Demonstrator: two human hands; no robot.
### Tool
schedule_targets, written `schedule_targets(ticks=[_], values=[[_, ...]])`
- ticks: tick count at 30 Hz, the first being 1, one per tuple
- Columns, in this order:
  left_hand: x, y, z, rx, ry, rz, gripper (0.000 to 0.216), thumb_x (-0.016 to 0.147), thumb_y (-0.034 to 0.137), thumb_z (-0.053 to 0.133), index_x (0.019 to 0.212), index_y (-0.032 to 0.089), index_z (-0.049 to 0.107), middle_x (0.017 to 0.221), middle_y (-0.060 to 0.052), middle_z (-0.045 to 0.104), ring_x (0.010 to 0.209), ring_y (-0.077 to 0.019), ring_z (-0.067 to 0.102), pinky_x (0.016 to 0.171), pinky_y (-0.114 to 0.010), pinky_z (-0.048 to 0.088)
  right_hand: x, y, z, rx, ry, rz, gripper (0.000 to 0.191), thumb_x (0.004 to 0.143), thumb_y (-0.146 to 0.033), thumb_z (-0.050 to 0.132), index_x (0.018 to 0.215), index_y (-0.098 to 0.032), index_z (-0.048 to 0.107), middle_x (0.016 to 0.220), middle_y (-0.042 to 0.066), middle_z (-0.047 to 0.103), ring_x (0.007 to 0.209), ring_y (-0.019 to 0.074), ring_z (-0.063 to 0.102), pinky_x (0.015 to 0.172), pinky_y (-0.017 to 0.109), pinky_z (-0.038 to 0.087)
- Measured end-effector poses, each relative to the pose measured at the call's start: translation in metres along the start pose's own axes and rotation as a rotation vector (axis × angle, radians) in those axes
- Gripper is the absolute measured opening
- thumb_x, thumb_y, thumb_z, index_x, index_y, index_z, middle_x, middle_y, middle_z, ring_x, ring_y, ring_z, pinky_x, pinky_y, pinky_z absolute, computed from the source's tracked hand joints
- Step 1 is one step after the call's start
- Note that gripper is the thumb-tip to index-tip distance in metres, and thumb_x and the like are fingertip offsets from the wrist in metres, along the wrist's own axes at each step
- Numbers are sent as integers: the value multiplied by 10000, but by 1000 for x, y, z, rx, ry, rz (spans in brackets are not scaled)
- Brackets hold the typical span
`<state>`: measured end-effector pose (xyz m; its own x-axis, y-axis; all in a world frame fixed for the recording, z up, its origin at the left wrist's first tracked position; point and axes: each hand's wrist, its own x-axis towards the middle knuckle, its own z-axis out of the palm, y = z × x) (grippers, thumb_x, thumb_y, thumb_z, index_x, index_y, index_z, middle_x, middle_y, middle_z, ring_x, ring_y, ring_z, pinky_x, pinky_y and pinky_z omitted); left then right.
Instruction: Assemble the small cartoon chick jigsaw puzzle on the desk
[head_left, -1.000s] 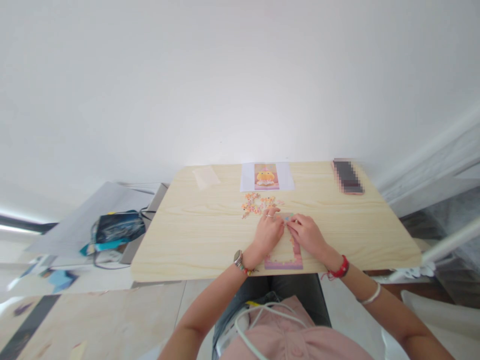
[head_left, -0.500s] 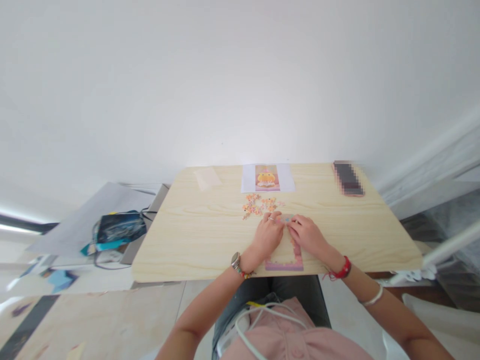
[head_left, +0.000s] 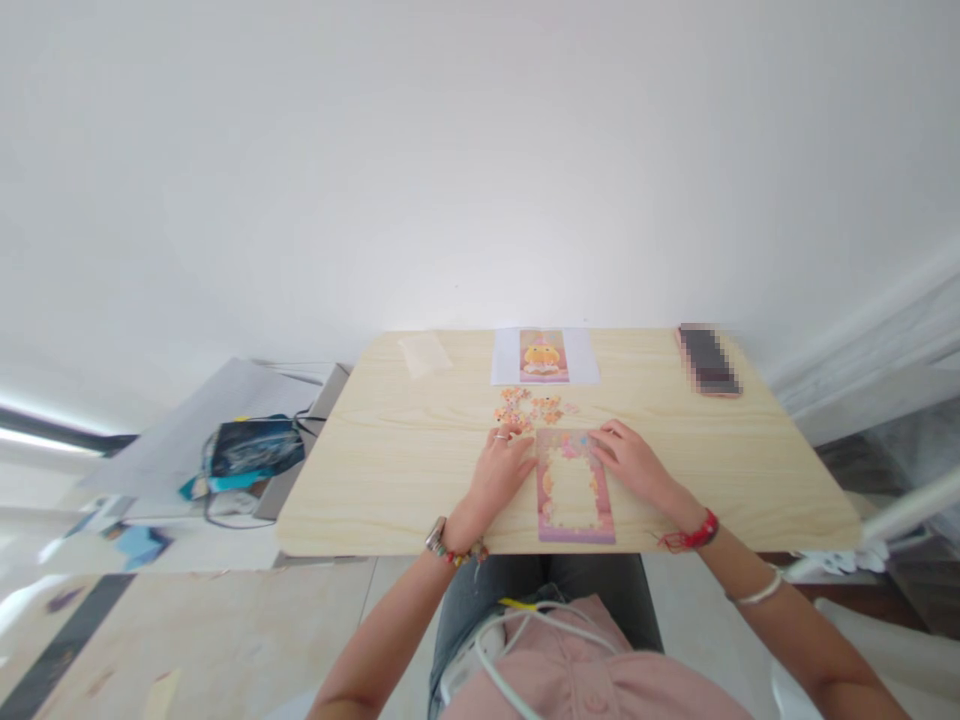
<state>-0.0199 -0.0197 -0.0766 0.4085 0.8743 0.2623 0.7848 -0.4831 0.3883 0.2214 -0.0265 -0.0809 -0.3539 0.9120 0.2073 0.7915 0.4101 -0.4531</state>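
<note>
A partly assembled jigsaw puzzle (head_left: 576,535) lies on the table, its pink and purple border joined around a bare middle where the wood shows. My left hand (head_left: 499,472) rests just left of the border, fingers loosely apart, close to the loose puzzle pieces (head_left: 547,408). Over the puzzle's upper right corner, the fingertips of my right hand (head_left: 636,468) lie on or just beside the border, partly covering it. Neither hand visibly grips a piece. Behind the loose pieces is a white sheet with a printed reference picture (head_left: 544,357) of a yellow character.
A phone (head_left: 709,360), pixelated, lies at the table's back right. Toward the back left is a pale, thin sheet (head_left: 424,355). Left of the wooden table (head_left: 360,480), a dark and teal bag (head_left: 255,450) sits on a lower surface. A white wall stands behind.
My hands have drawn apart from the puzzle's top edge, the left one moving left toward the loose pieces, the right one slightly right. More of the puzzle border now shows. The view has shifted slightly.
</note>
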Motion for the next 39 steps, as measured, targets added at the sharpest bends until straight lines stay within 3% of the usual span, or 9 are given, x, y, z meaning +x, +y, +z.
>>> schedule_targets(ticks=[16,23,28,32,35,39], values=[[6,5,3,42,75,80,146,669,207,652,812,215,632,1036,-82,471,973,-243,440,838,-430,443,2,0,3,38,31,-2,230,846,-240,420,977,-179,599,925,83,554,877,200,533,795,362,448],[6,2,1,7,56,57,250,698,220,639,946,212,613,1056,-85,459,975,-223,448,853,-408,429,5,3,-3,65,77,-16,231,832,-247,446,997,-185,595,924,79,549,881,200,534,800,362,449],[8,-26,-10,1,159,-64,264,752,222,582,1015,202,590,994,-85,469,901,-196,477,817,-375,438,43,-12,-12,86,39,-133,210,826,-193,444,923,-200,630,887,56,538,823,164,533,754,311,441],[17,-50,-19,49,205,-175,199,742,234,594,926,168,633,915,-83,485,869,-201,492,821,-381,427,96,-39,7,69,-117,-236,169,814,-173,483,863,-169,645,865,57,536,798,148,512,737,275,402],[28,-54,-18,64,192,-216,156,745,238,588,858,153,655,886,-83,500,865,-200,494,832,-373,415,126,-50,26,-17,-194,-207,140,796,-155,515,786,-138,653,814,62,524,770,148,496,707,261,375],[45,-47,-11,100,137,-238,145,740,256,577,783,150,666,881,-89,512,885,-207,474,834,-359,403,140,-47,41,-44,-198,-196,100,775,-173,556,770,-131,647,830,62,514,780,144,486,695,243,358]])
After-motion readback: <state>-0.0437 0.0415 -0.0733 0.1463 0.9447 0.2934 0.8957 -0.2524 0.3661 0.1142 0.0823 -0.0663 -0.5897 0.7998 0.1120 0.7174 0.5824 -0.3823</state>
